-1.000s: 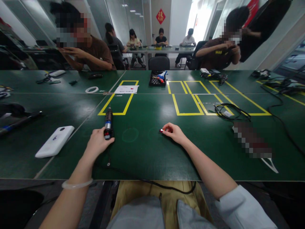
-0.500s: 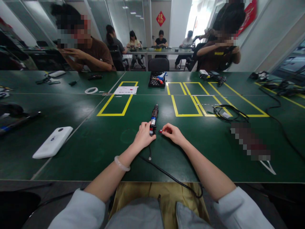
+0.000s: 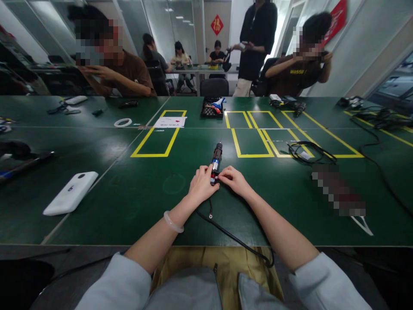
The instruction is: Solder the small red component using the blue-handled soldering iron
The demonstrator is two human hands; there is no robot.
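My left hand (image 3: pixel 202 185) is closed round the rear of a corded electric screwdriver (image 3: pixel 217 158), whose thin bit points away from me. Its housing looks partly open, with a blue and silver motor section and red and black parts showing. My right hand (image 3: pixel 235 181) meets the tool's rear from the right, thumb and fingers pinched on a small red part (image 3: pixel 217 177) that the fingers mostly hide. Below my left hand, a black cord (image 3: pixel 232 237) runs over the table edge, and a short wire with a ring terminal (image 3: pixel 211 216) lies beside it.
A white oblong case (image 3: pixel 71 193) lies left. Ahead stands a black tray (image 3: pixel 211 114) with tools, among yellow tape outlines. To the right are a coiled black cable (image 3: pixel 311 153) and a blurred-out dark object (image 3: pixel 338 191). Co-workers sit across the table; one person stands behind.
My left hand and the screwdriver have shifted right, closing the gap to my right hand. The small red part has reached the tool's rear. A person in black behind has moved left.
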